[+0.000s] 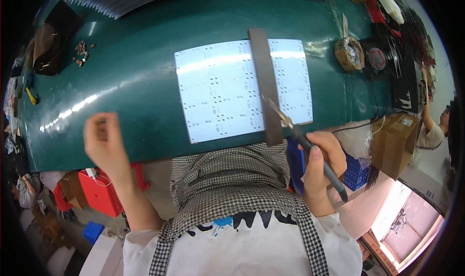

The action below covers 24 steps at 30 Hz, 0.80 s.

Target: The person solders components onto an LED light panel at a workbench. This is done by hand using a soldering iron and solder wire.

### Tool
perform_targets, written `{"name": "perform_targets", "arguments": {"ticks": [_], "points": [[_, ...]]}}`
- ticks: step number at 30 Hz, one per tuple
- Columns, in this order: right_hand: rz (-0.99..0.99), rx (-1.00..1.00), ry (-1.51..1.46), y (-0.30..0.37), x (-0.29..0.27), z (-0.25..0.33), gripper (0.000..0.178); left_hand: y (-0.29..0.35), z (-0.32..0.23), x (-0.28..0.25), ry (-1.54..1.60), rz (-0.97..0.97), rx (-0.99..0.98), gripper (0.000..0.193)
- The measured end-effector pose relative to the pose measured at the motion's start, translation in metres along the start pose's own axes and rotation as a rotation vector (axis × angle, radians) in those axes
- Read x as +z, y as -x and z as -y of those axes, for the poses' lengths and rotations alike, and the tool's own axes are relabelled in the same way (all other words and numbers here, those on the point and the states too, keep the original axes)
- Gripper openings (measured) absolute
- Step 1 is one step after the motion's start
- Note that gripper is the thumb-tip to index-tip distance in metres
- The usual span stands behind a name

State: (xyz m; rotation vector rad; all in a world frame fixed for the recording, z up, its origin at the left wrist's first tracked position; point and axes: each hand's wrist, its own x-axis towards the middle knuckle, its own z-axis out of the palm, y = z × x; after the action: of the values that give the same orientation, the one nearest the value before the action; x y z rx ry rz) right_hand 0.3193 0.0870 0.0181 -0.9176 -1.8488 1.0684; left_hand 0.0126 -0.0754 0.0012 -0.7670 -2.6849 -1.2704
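Right hand fingers wrapped pen-fashion round the dark handle of the soldering iron, tip over the brown strip lying across the white panel; the iron looks light and rigid, hot at the tip, best gripped at the handle; left hand loosely curled, holding nothing, at the green table edge

Wide stretch of dark green glossy bench top lying bare btwn white perforated rectangular panel and small scatter of brown bits far left; hand passing freely there. Dark grey flat bar lying across panel's right part, blocking a straight sweep. Right of panel: round woven coil holder and black clutter crowding bench edge, little room.
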Motion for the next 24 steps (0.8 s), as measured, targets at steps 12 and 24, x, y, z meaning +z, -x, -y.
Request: {"name": "perform_targets", "arguments": {"ticks": [12, 24], "points": [[0.116, 0.048, -0.025, -0.068, 0.083, 0.001, 0.016, -0.01, -0.069, 0.096, 0.104, 0.434, 0.179, 0.007], [0.157, 0.079, -0.025, -0.075, 0.09, -0.004, 0.015, -0.015, -0.071, 0.114, 0.018, 0.339, 0.271, 0.008]]}}
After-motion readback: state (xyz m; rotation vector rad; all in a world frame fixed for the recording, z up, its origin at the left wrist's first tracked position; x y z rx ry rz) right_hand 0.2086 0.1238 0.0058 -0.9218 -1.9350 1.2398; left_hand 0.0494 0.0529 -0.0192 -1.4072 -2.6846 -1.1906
